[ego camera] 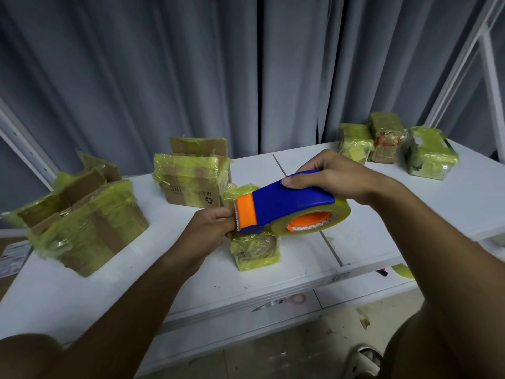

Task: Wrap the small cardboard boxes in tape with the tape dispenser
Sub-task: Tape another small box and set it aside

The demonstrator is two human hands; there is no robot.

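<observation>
My right hand (332, 175) grips the blue and orange tape dispenser (284, 206) from above, holding it in the air over the table. Its roll of clear yellowish tape (332, 218) sits at the right end. My left hand (211, 228) has its fingers curled at the dispenser's orange toothed end, pinching there; the tape end itself is too thin to make out. Directly beneath the dispenser stands a small cardboard box (255, 250) wrapped in yellowish tape, on the white table (136, 280).
Larger tape-covered boxes sit at the left (87, 222) and behind the centre (191, 179). Three wrapped small boxes (396, 144) cluster at the back right. Scissors (281, 302) lie on a lower ledge at the table's front. Grey curtains hang behind.
</observation>
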